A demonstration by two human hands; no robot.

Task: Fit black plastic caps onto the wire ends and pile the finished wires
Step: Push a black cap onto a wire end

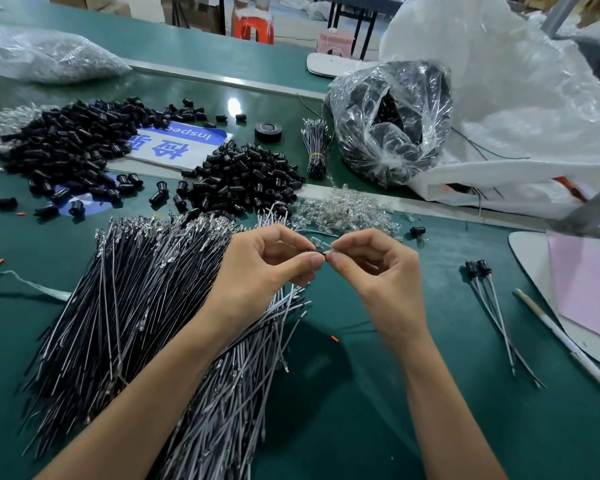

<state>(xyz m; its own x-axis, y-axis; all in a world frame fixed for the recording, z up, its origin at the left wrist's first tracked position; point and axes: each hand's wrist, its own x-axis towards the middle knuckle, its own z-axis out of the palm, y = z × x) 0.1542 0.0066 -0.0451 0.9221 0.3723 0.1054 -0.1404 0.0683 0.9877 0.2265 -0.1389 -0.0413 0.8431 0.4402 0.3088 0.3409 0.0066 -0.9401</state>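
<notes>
Far behind the big heap of wires [136,306] and to its right, a clear plastic bag [361,98] was seen, open at the top and full of black caps. A large white sack [499,98] was slumped behind that bag; what was in it could not be told. Far behind the heap on the left, another clear bag [42,53] was filled with shiny little bits. Just over the right edge of the heap, the left hand [267,265] and the right hand [371,268] were held up close together, fingers curled, and one small black cap [321,252] was pinched between the tips of both. Well to the right of the heap, two finished wires [496,306] with caps on were laid side by side. Behind the heap, loose caps were spread in two piles [70,147] [246,174], with a tape roll [268,130] past them. Everything was set on a green table [361,410]. An orange stool [253,27] was stood on the floor far behind the heap.
</notes>
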